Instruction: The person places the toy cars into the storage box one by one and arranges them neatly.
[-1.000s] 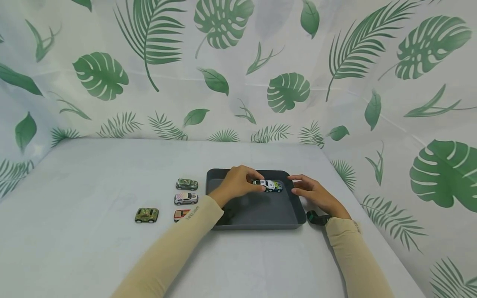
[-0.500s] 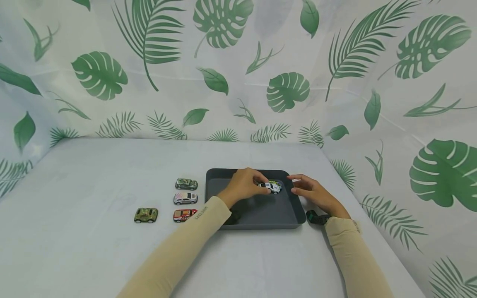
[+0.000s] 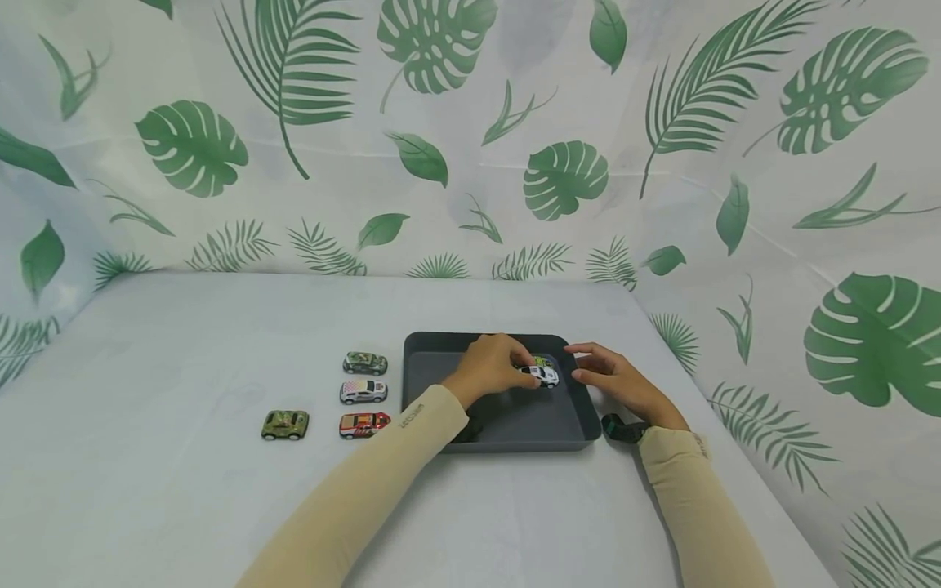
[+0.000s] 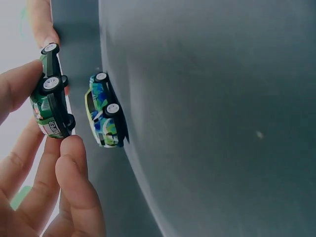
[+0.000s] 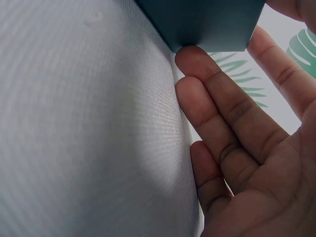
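Pinching a white toy car point(image 3: 544, 376) by one end with the left hand point(image 3: 491, 367) — holding it up above the floor of the dark tray point(image 3: 515, 447), near the right wall. Resting the right hand point(image 3: 625, 384) just outside that wall with loose fingers, touching the tray but not grabbing anything.

Looks like a job only partly done. Can see a blue and green car point(image 4: 105, 111) sitting in the tray already, close to the white one. Not set the white one down yet. Can count four more on the white cloth point(image 3: 184, 506), left of the tray: in a column, a dark green spotty car point(image 3: 365, 363), a pale car point(image 3: 363, 392) and a red car point(image 3: 363, 425) — and, off by itself, a lone green car point(image 3: 285, 425). Maybe left to do, all four.

Can read SUPER on the end of the white car, up close in the left wrist view. Can spot letters on the left sleeve point(image 3: 382, 465) too, but too tiny to read. Can't find any brand name for sure on the other cars.
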A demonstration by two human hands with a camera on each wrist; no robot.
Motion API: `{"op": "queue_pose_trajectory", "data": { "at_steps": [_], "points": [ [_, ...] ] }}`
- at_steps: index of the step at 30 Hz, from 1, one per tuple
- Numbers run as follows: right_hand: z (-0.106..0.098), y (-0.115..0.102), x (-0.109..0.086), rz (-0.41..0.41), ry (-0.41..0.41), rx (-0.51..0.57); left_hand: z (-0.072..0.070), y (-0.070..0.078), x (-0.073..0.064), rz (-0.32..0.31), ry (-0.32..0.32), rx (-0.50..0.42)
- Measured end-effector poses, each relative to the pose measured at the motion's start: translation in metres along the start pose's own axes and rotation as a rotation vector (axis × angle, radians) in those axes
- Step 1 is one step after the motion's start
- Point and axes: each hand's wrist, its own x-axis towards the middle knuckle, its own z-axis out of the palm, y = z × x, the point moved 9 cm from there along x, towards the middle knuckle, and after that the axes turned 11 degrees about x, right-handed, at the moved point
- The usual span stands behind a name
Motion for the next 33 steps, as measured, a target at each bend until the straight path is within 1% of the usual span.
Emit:
{"op": "queue_pose_trajectory", "data": {
  "at_steps": [7,12,18,21,28,33],
  "points": [
    [-0.001,0.0,0.0,-0.007,-0.003,-0.001,0.006,0.003,0.004,-0.035,-0.013,0.069],
    [-0.001,0.0,0.0,-0.007,-0.002,0.0,0.008,0.007,0.006,-0.031,-0.018,0.117],
    [0.0,-0.001,0.0,-0.012,-0.004,0.003,0.013,0.006,0.009,-0.044,-0.023,0.206],
    [0.0,-0.002,0.0,-0.012,-0.005,0.004,0.013,0.007,0.009,-0.054,-0.028,0.226],
    [0.001,-0.002,0.0,-0.006,-0.006,0.005,0.014,0.009,0.008,-0.05,-0.048,0.241],
    [0.001,-0.001,0.0,-0.009,-0.005,0.001,0.018,0.007,0.012,-0.053,-0.051,0.258]
  ]
}}
